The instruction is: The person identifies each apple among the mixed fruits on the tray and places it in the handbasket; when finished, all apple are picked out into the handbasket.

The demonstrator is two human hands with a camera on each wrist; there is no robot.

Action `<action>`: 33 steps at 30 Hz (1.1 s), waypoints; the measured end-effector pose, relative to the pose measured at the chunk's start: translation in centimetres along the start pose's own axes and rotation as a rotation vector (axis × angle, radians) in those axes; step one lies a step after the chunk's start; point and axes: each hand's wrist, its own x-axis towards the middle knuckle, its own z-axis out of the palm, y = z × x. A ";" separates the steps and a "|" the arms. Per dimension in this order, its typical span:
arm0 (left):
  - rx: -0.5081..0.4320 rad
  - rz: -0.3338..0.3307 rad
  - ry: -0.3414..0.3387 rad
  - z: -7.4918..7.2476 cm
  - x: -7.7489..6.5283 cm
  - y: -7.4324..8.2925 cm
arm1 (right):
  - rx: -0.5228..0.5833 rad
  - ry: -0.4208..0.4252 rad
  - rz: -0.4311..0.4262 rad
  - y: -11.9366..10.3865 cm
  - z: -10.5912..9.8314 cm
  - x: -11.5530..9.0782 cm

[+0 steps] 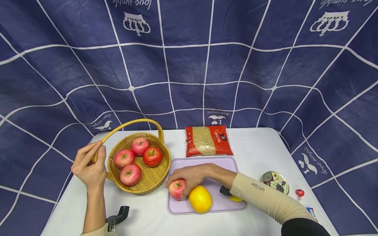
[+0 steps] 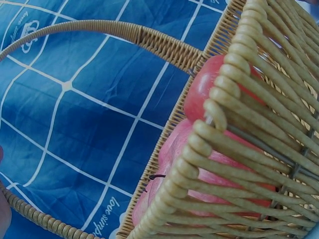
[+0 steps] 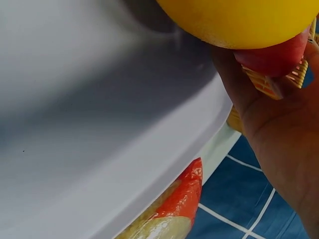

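My left hand (image 1: 90, 165) grips the arched handle (image 1: 133, 122) of a yellow wicker basket (image 1: 156, 177) at its left side. Inside the basket lie several red apples (image 1: 131, 174), also glimpsed over the woven rim in the left wrist view. My right hand (image 1: 192, 175) reaches over the lilac tray (image 1: 218, 206) and holds a pink-red apple (image 1: 177, 189) at the tray's left end, thumb and fingers round it. Beside the thumb sits a round yellow fruit (image 1: 200, 199), which partly covers the apple (image 3: 274, 57) in the right wrist view.
A red bag of grain (image 1: 208, 141) lies behind the tray. Another yellow thing (image 1: 235, 199) shows partly beneath my right forearm. On the right are a round tin (image 1: 274, 182), a red wrapped sweet (image 1: 300, 192) and a small packet (image 1: 311, 211). Blue checked cloth (image 1: 189, 65) hangs behind the white table.
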 end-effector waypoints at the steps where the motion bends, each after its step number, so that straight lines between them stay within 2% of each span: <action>1: -0.002 0.001 0.001 0.0 0.0 0.1 | 0.001 0.003 0.002 0.0 0.0 0.0; 11: -0.009 0.001 0.002 0.4 0.1 1.0 | 0.002 0.022 -0.011 -0.9 -0.6 -0.7; 25: 0.009 0.005 -0.003 -0.2 -0.1 -0.2 | 0.026 0.018 -0.074 -2.1 -1.7 -1.0; 33: -0.001 0.014 0.003 0.1 0.0 0.2 | -0.007 0.048 -0.090 -2.6 -2.2 -1.1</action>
